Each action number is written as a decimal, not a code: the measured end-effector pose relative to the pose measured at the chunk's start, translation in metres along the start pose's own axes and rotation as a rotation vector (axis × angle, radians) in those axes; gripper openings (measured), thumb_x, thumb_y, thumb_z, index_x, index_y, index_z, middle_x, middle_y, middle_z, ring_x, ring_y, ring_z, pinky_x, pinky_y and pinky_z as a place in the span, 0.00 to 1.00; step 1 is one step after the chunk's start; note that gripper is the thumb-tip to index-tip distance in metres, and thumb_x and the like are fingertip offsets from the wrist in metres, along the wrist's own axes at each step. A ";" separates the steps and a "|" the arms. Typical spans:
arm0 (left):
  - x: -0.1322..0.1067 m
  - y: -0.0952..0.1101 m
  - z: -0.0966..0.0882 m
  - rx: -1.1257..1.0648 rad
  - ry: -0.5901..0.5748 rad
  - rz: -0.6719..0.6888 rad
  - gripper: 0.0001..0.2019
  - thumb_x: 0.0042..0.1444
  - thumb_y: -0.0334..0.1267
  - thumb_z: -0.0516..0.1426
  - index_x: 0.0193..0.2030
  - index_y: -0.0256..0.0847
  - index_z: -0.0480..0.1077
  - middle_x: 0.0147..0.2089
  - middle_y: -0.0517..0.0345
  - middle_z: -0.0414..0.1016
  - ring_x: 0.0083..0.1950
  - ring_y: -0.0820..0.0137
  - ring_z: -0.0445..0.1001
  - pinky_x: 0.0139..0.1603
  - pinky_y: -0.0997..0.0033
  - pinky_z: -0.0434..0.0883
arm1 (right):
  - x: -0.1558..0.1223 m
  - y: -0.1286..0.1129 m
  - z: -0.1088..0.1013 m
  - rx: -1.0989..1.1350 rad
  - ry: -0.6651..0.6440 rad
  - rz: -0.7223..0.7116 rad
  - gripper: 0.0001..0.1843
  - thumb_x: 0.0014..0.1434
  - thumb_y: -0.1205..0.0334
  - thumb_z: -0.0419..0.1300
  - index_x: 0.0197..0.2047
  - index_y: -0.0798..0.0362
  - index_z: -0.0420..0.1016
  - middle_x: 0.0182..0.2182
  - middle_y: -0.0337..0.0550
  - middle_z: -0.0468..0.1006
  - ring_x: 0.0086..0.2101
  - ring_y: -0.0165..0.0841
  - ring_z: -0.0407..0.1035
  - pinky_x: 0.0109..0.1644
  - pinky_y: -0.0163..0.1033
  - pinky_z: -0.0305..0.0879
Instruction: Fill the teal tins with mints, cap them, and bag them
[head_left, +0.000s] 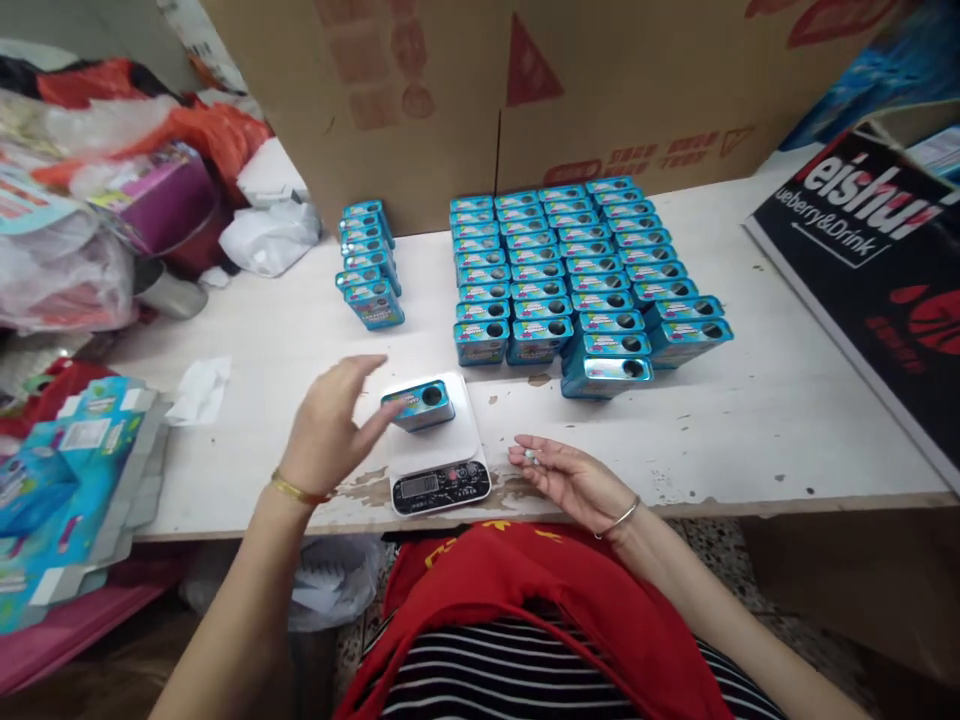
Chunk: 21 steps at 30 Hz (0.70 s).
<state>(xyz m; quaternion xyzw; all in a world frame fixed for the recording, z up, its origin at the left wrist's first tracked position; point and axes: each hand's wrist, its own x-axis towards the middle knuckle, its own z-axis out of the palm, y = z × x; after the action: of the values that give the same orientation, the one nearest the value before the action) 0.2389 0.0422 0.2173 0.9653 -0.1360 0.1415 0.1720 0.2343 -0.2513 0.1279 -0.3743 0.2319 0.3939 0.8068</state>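
Observation:
A small blue tin (421, 408) with a dark round opening in its top stands on a white kitchen scale (469, 415). My left hand (334, 425) is beside the tin, thumb and fingers spread apart, its thumb tip close to the tin's left end; whether they touch I cannot tell. To the right of the scale, my right hand (574, 480) is palm up with curled fingers, pinching small white candies (531, 457) at the fingertips. Behind, several rows of matching blue tins (544, 330) stand close together. A shorter column of blue tins (375, 305) stands left of them.
A large cardboard box (450, 120) forms the back of the table. At right leans a black printed box (862, 230). Plastic bags (67, 250), a metal cup (172, 290) and flattened blue cartons (82, 490) crowd the left. A scrap of white paper (200, 390) lies nearby.

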 end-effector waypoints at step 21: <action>-0.108 -0.027 0.045 -0.317 0.174 -0.458 0.12 0.61 0.43 0.55 0.44 0.38 0.71 0.40 0.54 0.77 0.40 0.70 0.75 0.44 0.70 0.73 | 0.009 -0.064 0.102 -0.982 -0.172 -0.455 0.14 0.51 0.57 0.67 0.37 0.58 0.75 0.22 0.39 0.75 0.21 0.26 0.64 0.27 0.34 0.61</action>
<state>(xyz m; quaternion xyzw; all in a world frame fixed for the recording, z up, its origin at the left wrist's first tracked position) 0.1573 0.0733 0.1342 0.9162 0.0803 0.1582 0.3593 0.2994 -0.1928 0.2112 -0.7140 -0.1327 0.3007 0.6182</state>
